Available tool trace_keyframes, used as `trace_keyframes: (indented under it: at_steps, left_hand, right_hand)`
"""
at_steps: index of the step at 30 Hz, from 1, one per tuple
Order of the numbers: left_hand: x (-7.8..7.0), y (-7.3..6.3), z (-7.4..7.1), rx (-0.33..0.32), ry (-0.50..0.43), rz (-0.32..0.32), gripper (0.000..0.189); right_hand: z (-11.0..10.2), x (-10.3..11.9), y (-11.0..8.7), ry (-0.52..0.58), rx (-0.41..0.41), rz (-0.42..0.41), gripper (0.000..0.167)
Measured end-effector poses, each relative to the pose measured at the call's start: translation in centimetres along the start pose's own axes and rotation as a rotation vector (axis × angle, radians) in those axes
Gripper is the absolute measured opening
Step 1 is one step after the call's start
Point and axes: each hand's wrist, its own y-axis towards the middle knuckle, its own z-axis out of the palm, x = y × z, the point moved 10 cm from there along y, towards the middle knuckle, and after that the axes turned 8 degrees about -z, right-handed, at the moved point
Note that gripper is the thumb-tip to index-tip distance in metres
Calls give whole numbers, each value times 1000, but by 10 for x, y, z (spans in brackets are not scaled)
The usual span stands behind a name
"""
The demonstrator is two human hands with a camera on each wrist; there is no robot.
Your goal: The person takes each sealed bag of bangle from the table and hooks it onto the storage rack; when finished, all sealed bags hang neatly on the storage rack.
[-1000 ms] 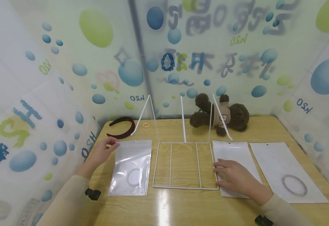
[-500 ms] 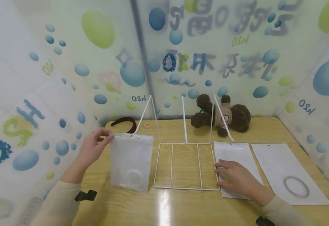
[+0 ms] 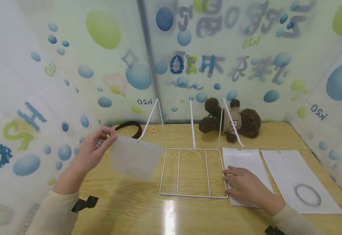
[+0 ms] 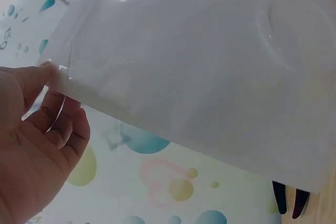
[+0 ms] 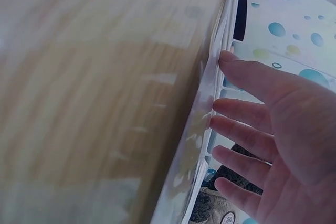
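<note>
My left hand (image 3: 90, 153) pinches the top corner of a whitish plastic pouch (image 3: 137, 158), raised off the table. The pouch hangs tilted, its top edge overlapping the tip of the left prong of a white wire rack (image 3: 192, 124) in the head view. A round raised outline (image 4: 268, 40) shows in the pouch in the left wrist view. My right hand (image 3: 247, 186) touches the rack's right side with extended fingertips and lies over a second white pouch (image 3: 244, 156). In the right wrist view its fingers (image 5: 244, 111) are spread along the edge.
A third white pouch (image 3: 288, 166) with a ring-shaped outline lies at the right. Behind the rack lie a dark headband (image 3: 140, 130), a small yellowish ring (image 3: 150, 130) and a brown teddy bear (image 3: 250, 122) against the patterned wall (image 3: 171, 42).
My left hand has lifted the pouch off the table by its corner and tilted it up near the left prong. The right hand stays at the rack's side.
</note>
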Motion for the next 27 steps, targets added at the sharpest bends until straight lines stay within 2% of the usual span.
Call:
trace_keyframes:
  at_steps: [2,4,7,11,18,21,27]
  left_hand:
    - [-9,1,-4,-12,-42,84,14]
    - [-16,2,-6,-14,-67,137,12]
    - [-26,4,-9,-4,-97,183,14]
    - [-38,7,-11,24,-180,206,24]
    - [-58,10,-17,43,-360,249,10]
    - [-61,12,-19,27,-368,245,11]
    - [-55,13,-18,-6,-319,216,20]
  right_hand:
    - [0,0,0,-5,-9,-5,44]
    - [0,0,0,-4,-3,1,44]
    - [1,-1,0,2,13,14,43]
    - [3,-2,-1,9,44,36,42]
    - [6,-3,-1,9,91,73,42]
    - [4,-2,0,12,89,80,42]
    - [5,-2,0,26,104,92,42]
